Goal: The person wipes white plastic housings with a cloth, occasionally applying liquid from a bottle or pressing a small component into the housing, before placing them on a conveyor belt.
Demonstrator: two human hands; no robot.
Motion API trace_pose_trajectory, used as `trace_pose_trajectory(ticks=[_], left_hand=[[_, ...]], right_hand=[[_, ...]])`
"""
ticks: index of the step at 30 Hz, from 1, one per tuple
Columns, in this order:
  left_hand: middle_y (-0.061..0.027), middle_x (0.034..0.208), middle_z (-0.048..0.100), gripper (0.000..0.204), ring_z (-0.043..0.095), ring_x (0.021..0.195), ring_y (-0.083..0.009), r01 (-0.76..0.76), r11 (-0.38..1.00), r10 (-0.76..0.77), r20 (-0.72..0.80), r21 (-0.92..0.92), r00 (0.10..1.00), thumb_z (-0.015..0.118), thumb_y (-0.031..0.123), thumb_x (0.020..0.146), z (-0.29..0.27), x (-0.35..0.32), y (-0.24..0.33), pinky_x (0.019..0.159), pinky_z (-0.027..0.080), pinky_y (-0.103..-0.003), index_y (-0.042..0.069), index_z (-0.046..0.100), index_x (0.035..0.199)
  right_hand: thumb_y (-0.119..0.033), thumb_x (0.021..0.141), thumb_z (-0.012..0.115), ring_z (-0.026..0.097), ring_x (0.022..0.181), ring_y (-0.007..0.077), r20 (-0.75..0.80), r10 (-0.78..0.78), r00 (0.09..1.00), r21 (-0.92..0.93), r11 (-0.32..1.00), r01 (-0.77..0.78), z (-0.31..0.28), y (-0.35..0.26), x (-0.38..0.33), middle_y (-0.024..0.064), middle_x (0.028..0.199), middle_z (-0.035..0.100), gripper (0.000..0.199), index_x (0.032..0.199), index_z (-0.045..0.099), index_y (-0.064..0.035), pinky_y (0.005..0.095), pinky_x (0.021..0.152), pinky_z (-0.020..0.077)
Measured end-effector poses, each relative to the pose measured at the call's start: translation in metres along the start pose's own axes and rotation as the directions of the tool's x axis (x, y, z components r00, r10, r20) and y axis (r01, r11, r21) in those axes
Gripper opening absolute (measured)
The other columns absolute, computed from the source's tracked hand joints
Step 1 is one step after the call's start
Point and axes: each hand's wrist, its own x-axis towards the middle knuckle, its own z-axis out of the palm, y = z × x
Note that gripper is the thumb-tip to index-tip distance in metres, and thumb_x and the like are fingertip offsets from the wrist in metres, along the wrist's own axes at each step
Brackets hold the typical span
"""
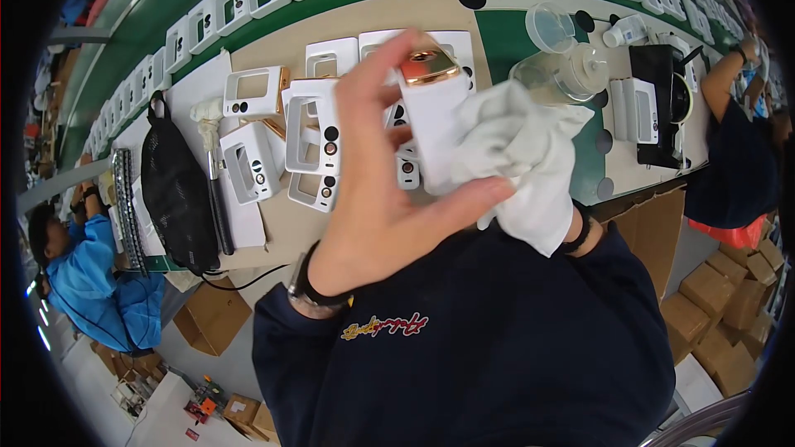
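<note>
My left hand (368,190) is raised over the table, its fingers and thumb wrapped round a white plastic housing (432,120) with a glossy gold-trimmed end. A bunched white cloth (522,149) lies against the right side of this housing. Under the cloth is my right hand (574,228); its fingers are covered, and only a little of it shows near the black wristband. Behind my left hand stand several white housings with rectangular openings and small round dark parts, such as the near housing (312,128) and the tilted housing (250,163).
At left lie a black mesh pouch (171,186) and a brush (219,199). To the right are a clear plastic jar (559,74), a small white bottle (625,31) and a black fixture (662,108). Housings line the green conveyor (331,0). Co-workers sit at both sides.
</note>
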Motion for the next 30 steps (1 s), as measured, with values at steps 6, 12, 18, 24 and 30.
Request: trace_pose_trajectory(ticks=[6, 12, 18, 24, 30], left_hand=[[-0.0138, 0.114, 0.047, 0.072, 0.052, 0.097, -0.0228, 0.417, 0.908, -0.386, 0.482, 0.047, 0.786, 0.066, 0.027, 0.07, -0.039, 0.076, 0.018, 0.077, 0.045, -0.03, 0.003, 0.029, 0.127], [-0.0145, 0.092, 0.056, 0.038, 0.06, 0.074, -0.0225, 0.365, 0.887, -0.395, 0.052, 0.284, 0.917, 0.047, 0.014, 0.082, -0.041, 0.255, -0.088, 0.06, 0.05, -0.032, 0.0, 0.035, 0.116], [-0.0182, 0.091, 0.055, 0.057, 0.057, 0.069, -0.0282, 0.385, 0.823, -0.378, -0.105, 0.417, 0.92, 0.056, 0.033, 0.074, -0.062, 0.372, -0.224, 0.057, 0.048, -0.036, -0.001, 0.033, 0.114], [-0.0216, 0.107, 0.045, 0.055, 0.045, 0.093, -0.0362, -0.039, 0.125, -0.154, 0.058, 0.991, 0.986, 0.061, 0.04, 0.066, -0.052, 0.321, -0.177, 0.077, 0.039, -0.043, 0.004, 0.044, 0.106], [-0.0199, 0.109, 0.042, 0.048, 0.039, 0.1, -0.0361, -0.397, 0.105, -0.225, 0.41, 0.912, 0.884, 0.062, 0.034, 0.067, -0.056, 0.268, -0.17, 0.083, 0.033, -0.044, 0.012, 0.044, 0.107]], right_hand=[[-0.008, 0.072, 0.061, 0.057, 0.068, 0.018, 0.052, 0.549, 0.834, 0.048, 0.833, -0.552, -0.028, -0.045, 0.005, 0.0062, 0.077, 0.059, 0.017, 0.086, 0.051, -0.0016, 0.0272, 0.06, 0.0445], [-0.008, 0.069, 0.063, 0.05, 0.053, 0.021, 0.198, -0.259, 0.945, -0.297, 0.903, 0.31, -0.067, -0.045, -0.012, 0.0052, 0.066, 0.057, 0.025, 0.09, 0.053, -0.0007, 0.0305, 0.05, 0.0397], [-0.004, 0.062, 0.065, 0.046, 0.046, 0.0241, 0.412, -0.243, 0.878, -0.273, 0.887, 0.373, -0.088, -0.053, -0.001, 0.0089, 0.068, 0.054, 0.026, 0.085, 0.054, -0.0037, 0.0328, 0.041, 0.0357], [-0.004, 0.06, 0.065, 0.05, 0.051, 0.0257, -0.01, -0.201, 0.98, -0.449, 0.876, 0.175, -0.097, -0.023, -0.029, 0.0082, 0.07, 0.056, 0.022, 0.08, 0.056, -0.0049, 0.0335, 0.048, 0.0396], [-0.007, 0.061, 0.065, 0.051, 0.054, 0.0262, 0.057, 0.103, 0.993, -0.231, 0.969, -0.087, -0.096, -0.025, -0.027, 0.0084, 0.069, 0.055, 0.024, 0.083, 0.055, -0.005, 0.034, 0.055, 0.0428]])
